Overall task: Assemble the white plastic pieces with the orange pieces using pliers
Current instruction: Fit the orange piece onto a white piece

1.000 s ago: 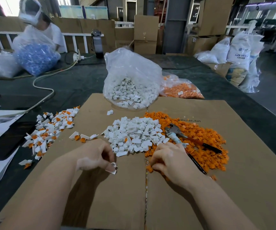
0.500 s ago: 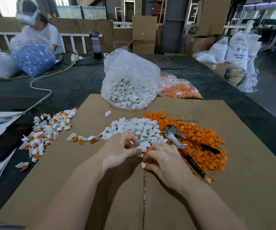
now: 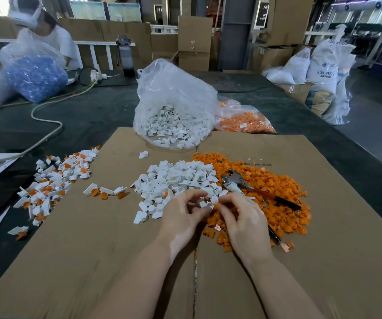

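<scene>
Two hands together above cardboard sheet [image 3: 323,238]: left hand [image 3: 180,217] pinching white plastic piece [image 3: 209,205]; right hand [image 3: 245,224] fingertips curled, seemingly pinching orange piece [image 3: 219,203], touching it. Behind: white pieces pile [image 3: 176,178], orange pieces pile [image 3: 275,192], pliers [image 3: 236,179] lying untouched. Left: assembled pieces [image 3: 54,183].

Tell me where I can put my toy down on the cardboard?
Bare cardboard lies near-left, below the joined pieces, and far right beyond the orange pile. It is crowded mid-sheet: white pile, pliers, and both hands.
</scene>
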### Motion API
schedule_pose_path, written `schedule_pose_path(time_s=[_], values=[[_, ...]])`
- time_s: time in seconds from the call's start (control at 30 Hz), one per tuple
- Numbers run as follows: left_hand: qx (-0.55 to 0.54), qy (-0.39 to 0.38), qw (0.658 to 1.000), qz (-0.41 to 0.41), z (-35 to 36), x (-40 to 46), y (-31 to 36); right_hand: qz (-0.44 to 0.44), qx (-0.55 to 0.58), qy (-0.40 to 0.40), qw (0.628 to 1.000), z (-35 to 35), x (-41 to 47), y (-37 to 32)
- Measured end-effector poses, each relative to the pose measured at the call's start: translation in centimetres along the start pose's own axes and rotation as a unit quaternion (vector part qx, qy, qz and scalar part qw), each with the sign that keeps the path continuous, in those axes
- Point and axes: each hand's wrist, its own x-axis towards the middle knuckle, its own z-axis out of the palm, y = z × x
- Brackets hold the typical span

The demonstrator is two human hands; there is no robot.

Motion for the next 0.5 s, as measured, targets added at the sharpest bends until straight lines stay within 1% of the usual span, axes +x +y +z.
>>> schedule_pose_path(time_s=[0.07, 0.13, 0.23, 0.4, 0.5], values=[[-0.042, 0.0, 0.999, 0.001, -0.05, -0.25, -0.32, -0.017, 0.009, 0.013, 1.0, -0.01, 0.04, 0.09], [-0.047, -0.005, 0.999, 0.005, -0.05, -0.35, -0.57, -0.017, 0.022, 0.023, 0.999, -0.04, 0.0, 0.16], [-0.044, 0.013, 0.999, -0.006, -0.03, -0.33, -0.72, -0.001, 0.061, 0.032, 0.998, -0.11, -0.21, 0.19], [0.021, 0.051, 0.998, 0.016, 0.07, -0.19, -1.14, 0.02, 0.069, 0.008, 0.997, -0.07, -0.38, 0.15], [-0.018, 0.039, 0.999, 0.006, 0.05, -0.39, -1.02, 0.027, 0.053, -0.006, 0.998, -0.02, -0.42, 0.04]])
